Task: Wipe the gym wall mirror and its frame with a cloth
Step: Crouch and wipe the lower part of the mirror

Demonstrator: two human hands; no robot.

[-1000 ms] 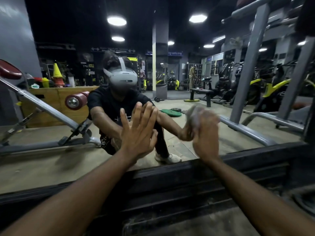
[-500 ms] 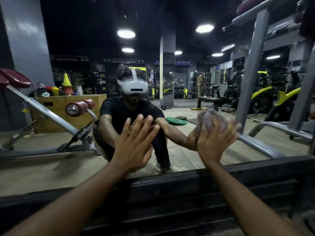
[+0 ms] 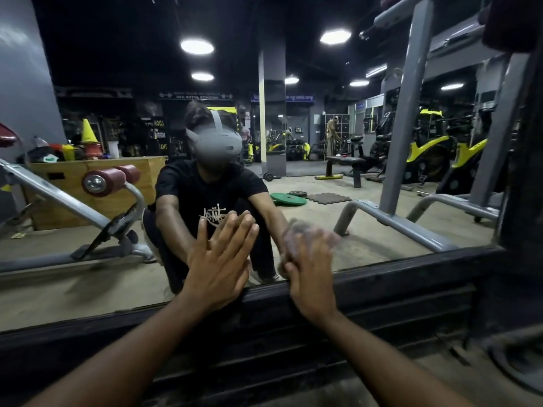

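Note:
The wall mirror fills the view and reflects the gym and a person wearing a headset. Its dark frame runs along the bottom. My left hand lies flat on the glass just above the frame, fingers straight and pointing up. My right hand presses a bunched pale cloth against the glass at the lower edge, fingers stretched over it. The hand and cloth are motion-blurred. Most of the cloth is hidden behind the hand.
Grey steel legs of a gym machine rise at the right, close to the mirror. Below the frame is a dark grooved ledge and dusty floor. The bench, wooden box and yellow machines are only reflections.
My right hand has slid the cloth down and to the left, from mid-glass to the bottom edge by the frame. My left hand stays flat on the glass.

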